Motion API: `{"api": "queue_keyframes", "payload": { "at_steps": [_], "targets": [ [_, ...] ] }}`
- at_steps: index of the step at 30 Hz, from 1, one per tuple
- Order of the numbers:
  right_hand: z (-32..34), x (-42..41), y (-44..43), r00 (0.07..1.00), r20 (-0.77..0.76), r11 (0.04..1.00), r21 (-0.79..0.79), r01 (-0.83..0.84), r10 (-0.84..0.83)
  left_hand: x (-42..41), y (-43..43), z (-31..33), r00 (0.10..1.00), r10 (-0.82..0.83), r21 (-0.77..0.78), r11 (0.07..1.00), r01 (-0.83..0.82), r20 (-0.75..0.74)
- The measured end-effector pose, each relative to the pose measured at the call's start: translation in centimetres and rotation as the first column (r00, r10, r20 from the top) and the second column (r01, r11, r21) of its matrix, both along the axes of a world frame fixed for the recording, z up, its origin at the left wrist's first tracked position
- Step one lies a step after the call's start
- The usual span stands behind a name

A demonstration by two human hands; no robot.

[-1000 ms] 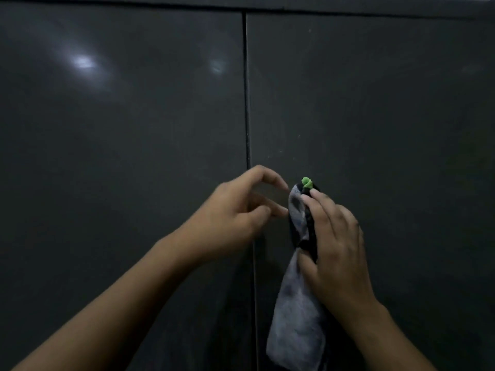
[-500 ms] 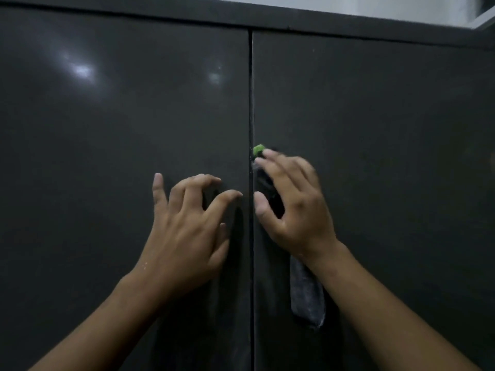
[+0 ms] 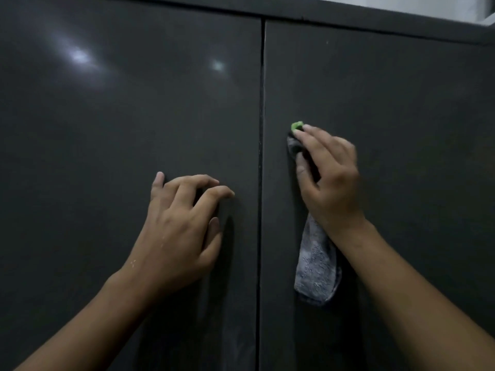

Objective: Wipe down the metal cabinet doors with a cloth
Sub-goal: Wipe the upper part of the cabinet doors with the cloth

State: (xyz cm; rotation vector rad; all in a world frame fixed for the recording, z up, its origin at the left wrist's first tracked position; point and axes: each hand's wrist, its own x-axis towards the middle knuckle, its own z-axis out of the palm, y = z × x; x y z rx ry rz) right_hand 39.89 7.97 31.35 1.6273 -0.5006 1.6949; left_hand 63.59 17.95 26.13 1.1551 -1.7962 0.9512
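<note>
Grey cloth [image 3: 317, 266], green at its tip, lies against the right door [image 3: 401, 103] just right of centre. The right hand [image 3: 329, 180] grips it and hides its middle. The left hand [image 3: 182, 231] holds nothing, its arched fingertips on the left door [image 3: 120, 116]. Both doors are cut off by the frame.

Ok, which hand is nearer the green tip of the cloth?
Right. The right hand holds the cloth, its fingertips right beside the green tip. The left hand rests on the left door, across the seam, lower.
</note>
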Motion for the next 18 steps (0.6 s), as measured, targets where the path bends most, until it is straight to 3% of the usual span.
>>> {"api": "queue_keyframes", "payload": {
  "at_steps": [3, 7, 9, 13, 18],
  "targets": [
    [-0.8, 1.4, 0.3, 0.981, -0.187, 0.999, -0.015, 0.046, -0.048, 0.0, -0.2, 0.0, 0.999, 0.040, -0.061, 0.997, -0.038, 0.028],
    [-2.0, -0.3, 0.9, 0.878, -0.465, 0.989, -0.136, 0.051, -0.109, -0.1, -0.1, 0.0, 0.997, 0.081, -0.149, 0.986, -0.077, 0.019],
    [-1.1, -1.9, 0.3, 0.908, -0.396, 0.982, -0.175, 0.072, -0.137, -0.1, 0.0, 0.3, 0.998, 0.065, -0.167, 0.984, -0.062, 0.010],
    [4.1, -3.5, -1.1, 0.997, -0.017, 0.996, -0.059, 0.068, -0.069, -0.3, 0.2, 1.6, 0.994, 0.104, -0.139, 0.985, -0.098, 0.034],
    [10.7, -1.9, -1.3, 0.993, 0.088, 0.997, -0.012, 0.080, -0.079, 0.0, -0.2, 2.1, 0.993, 0.094, -0.016, 0.996, -0.093, 0.065]
  ]
}}
